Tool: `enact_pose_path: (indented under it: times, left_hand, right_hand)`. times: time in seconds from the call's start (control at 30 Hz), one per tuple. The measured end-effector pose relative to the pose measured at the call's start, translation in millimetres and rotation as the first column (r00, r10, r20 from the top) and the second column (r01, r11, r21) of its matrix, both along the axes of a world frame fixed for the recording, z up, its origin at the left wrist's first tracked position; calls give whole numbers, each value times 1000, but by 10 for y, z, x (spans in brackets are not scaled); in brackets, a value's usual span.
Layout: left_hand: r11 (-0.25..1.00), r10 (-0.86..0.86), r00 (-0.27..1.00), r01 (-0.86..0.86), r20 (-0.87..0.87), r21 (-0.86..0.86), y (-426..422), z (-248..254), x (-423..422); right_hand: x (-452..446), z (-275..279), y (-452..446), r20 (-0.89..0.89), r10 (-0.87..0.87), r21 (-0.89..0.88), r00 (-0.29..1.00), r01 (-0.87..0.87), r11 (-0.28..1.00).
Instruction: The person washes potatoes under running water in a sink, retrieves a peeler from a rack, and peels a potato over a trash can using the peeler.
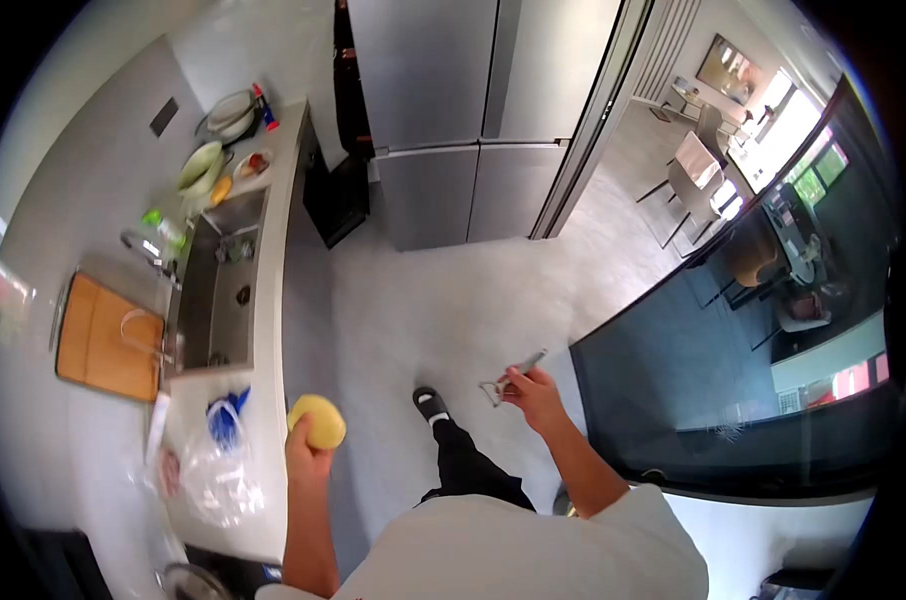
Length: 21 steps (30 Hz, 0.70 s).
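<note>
A round yellow item [319, 422], perhaps a potato, is held in my left hand [306, 455], beside the edge of the counter. My right hand [535, 395] is closed around the handle of a peeler [492, 392], out over the floor. The peeler's forked head points left, and its handle sticks out above my fingers. The two hands are well apart.
On the left, the counter [268, 400] carries a sink [218, 290], a cutting board [109, 335], a plastic bag [223, 480] and bowls [203, 168]. Ahead stands a fridge [423, 80]. A dark glass panel [673, 350] is on the right, with chairs [695, 180] beyond.
</note>
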<state>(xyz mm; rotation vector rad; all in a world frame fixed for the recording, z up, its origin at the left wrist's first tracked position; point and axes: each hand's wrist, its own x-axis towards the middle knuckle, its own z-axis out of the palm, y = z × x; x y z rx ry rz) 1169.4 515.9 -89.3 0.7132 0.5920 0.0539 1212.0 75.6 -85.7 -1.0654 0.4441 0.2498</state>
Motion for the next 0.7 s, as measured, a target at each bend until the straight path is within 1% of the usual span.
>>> enact_pose_path:
  times: [0.03, 0.1, 0.13, 0.2, 0.23, 0.27, 0.3, 0.33, 0.37, 0.4, 0.47, 0.53, 0.57, 0.63, 0.7]
  left_hand:
    - [996, 85, 994, -82, -72, 47, 81, 60, 134]
    - [992, 128, 989, -129, -75, -14, 336, 207, 508]
    - [988, 144, 985, -149, -97, -42, 381, 287, 652]
    - [990, 141, 990, -140, -21, 23, 739, 138, 867]
    - [989, 146, 989, -146, -17, 11, 972, 8, 1021]
    - [995, 100, 990, -96, 97, -40, 1082, 21, 1158]
    - [975, 220, 975, -218, 40, -41, 1129, 41, 1300]
    - [973, 222, 971, -213, 93, -92, 1091, 191, 1477]
    - [944, 284, 959, -278, 7, -178, 1114, 263, 1632]
    - [954, 262, 965, -255, 24, -158, 1141, 215, 1837]
    - [969, 208, 976, -198, 56, -150, 1340, 87, 2140]
    - [976, 140, 988, -126, 71, -175, 1549, -126, 2529]
    - [974, 153, 988, -145, 31, -175, 1546, -81, 2714]
    - [970, 182, 982, -187, -44, -158, 1509, 96, 3175]
    - [979, 124, 990, -133, -68, -157, 1723, -35, 3534]
  right_hand:
    - [323, -23, 137, -22, 23, -5, 999, -23, 1000]
    - [1091, -69, 558, -78, 71, -21, 994, -73, 997]
    - [1491, -28, 710, -81, 138, -26, 987, -141, 990]
    - [2038, -41, 1253, -82, 251, -55, 965, -255, 965]
    - [2312, 29, 1562, -65, 335, -81, 940, -340, 937]
    - [2555, 140, 1857, -38, 425, -113, 905, -426, 898]
    - [2777, 255, 2121, -3, 507, -144, 862, -502, 853]
    - [2989, 386, 2350, 33, 576, -178, 817, -563, 807]
    - [3237, 200, 2697, 102, 646, -211, 757, -618, 757]
    - [3408, 406, 2888, 146, 661, -206, 736, -631, 748]
    - [3678, 854, 3163, 228, 707, -307, 669, -640, 705]
    - [4026, 848, 3493, 284, 698, -377, 657, -593, 712]
    - [4120, 807, 3650, 315, 693, -414, 648, -563, 715]
    - [4429, 814, 3787, 244, 693, -443, 679, -558, 702]
    - [4727, 859, 3951, 198, 696, -461, 691, -561, 688]
